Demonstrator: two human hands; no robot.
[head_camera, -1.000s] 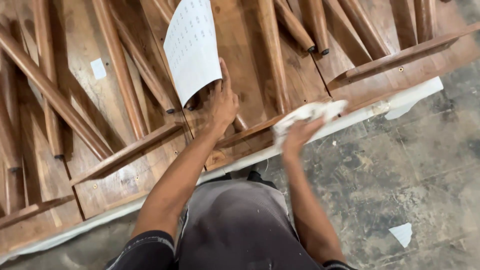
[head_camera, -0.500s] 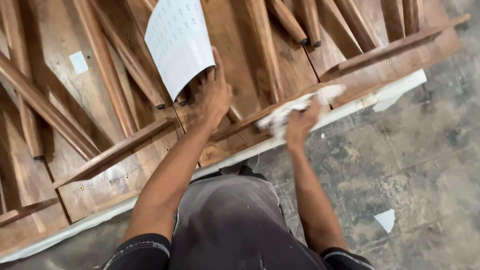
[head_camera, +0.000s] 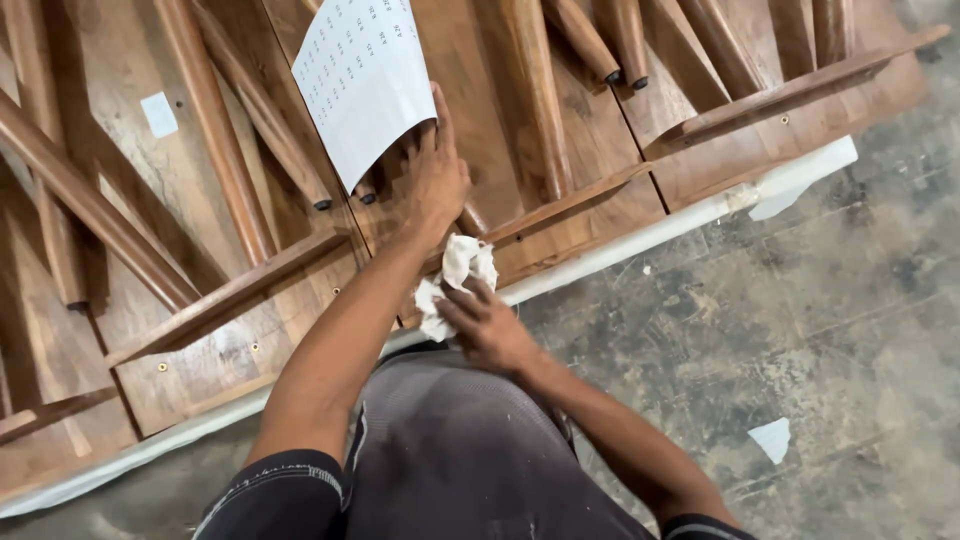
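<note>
left hand: your left hand (head_camera: 437, 180) is pressing flat on the upturned wooden table panel (head_camera: 470, 90), fingers (head_camera: 440, 105) spread wide and holding nothing, tips just under the curled edge of the white printed sheet (head_camera: 362, 80)
right hand: your right hand (head_camera: 487, 325) is gripping the crumpled white rag (head_camera: 455, 280), fingers closed over its lower part
rag position: rag is sitting on the near edge of the panel, just beside your left wrist
change: a second ago you were holding the rag further right along the edge rail (head_camera: 560, 205); now you are bringing it in close under the left hand, and the view is shifting with you
meaning: looks like you are working the wipe along the near edge toward the left, right stretch probably covered
surroundings: tapered table legs (head_camera: 535, 95) lying across the panels, white foam strip (head_camera: 650, 235) under them, paper scrap (head_camera: 772, 438) on the concrete floor (head_camera: 800, 330)
</note>
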